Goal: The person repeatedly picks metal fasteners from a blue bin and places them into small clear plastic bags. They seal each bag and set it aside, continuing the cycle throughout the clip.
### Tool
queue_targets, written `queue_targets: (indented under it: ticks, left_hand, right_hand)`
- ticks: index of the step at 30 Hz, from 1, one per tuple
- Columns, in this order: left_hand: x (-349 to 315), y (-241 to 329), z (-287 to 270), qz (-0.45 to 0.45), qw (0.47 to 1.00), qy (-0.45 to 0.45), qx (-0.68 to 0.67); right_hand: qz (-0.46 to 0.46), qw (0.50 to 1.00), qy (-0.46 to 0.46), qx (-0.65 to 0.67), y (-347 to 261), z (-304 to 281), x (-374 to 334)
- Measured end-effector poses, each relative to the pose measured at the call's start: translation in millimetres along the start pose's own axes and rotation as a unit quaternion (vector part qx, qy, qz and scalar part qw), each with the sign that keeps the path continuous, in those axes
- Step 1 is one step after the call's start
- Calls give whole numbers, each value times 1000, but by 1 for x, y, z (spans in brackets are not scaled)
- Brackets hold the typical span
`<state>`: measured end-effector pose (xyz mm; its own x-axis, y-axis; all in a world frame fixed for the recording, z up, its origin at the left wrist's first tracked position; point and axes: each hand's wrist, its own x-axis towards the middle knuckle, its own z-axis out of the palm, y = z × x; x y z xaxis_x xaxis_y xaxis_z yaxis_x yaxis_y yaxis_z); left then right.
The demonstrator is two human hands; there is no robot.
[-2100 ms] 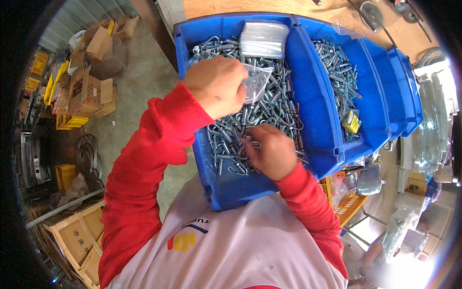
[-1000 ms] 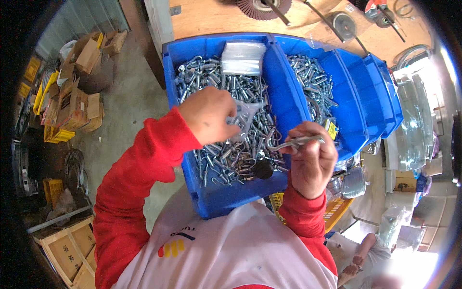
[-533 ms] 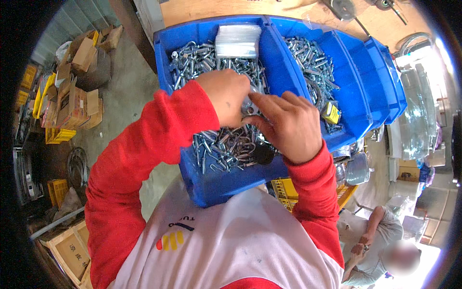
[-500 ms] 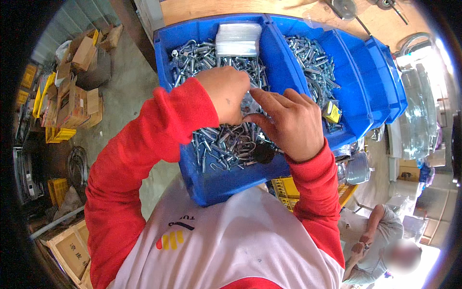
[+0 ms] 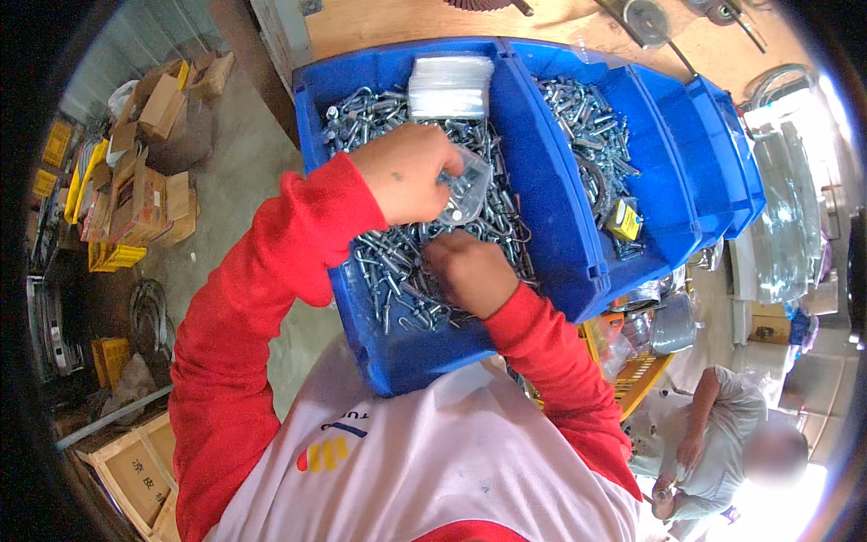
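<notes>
Clear bag: over mid of blue bin, few metal pcs showing low inside it. My L hand has it: grip pinching bag edge betw. thumb & fingers. My R hand is down in hook bolts, nearer front of blue bin; fingertips hidden & blurry, can't tell if that grip is spread or pressed tog. Stack of clear sleeves at far end of blue bin. Adj. bin, R of blue bin: loose hardware, small yellow box. Co-worker well apart, past near-R side of blue bin.

Risks (est.): thin film could slip or tear if wt. hangs off one pinched edge; bent hooks may tangle, so R grip could lift extras; bolt ends might poke thru film.
</notes>
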<state>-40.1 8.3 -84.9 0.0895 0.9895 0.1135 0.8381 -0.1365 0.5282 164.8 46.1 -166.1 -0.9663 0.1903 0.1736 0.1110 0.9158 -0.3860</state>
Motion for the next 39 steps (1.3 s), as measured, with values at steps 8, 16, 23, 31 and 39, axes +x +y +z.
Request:
queue_targets:
  ticks: [8,16,23,31,39]
  left_hand:
    - [0,10,-6,-7,999,-4,-38]
    - [8,0,7,-23,995,73,-63]
    - [9,4,19,-34,985,106,-135]
    - [-1,-1,20,20,982,113,-152]
    - [4,6,28,96,982,113,-113]
  right_hand:
    - [114,841,339,405,-14,-65,-37]
    - [154,962,148,172,2,-33,-41]
    - [24,999,-45,-20,-20,0,-24]
    - [2,991,86,99,-20,-1,-30]
    - [169,810,416,376,-53,-88,-11]
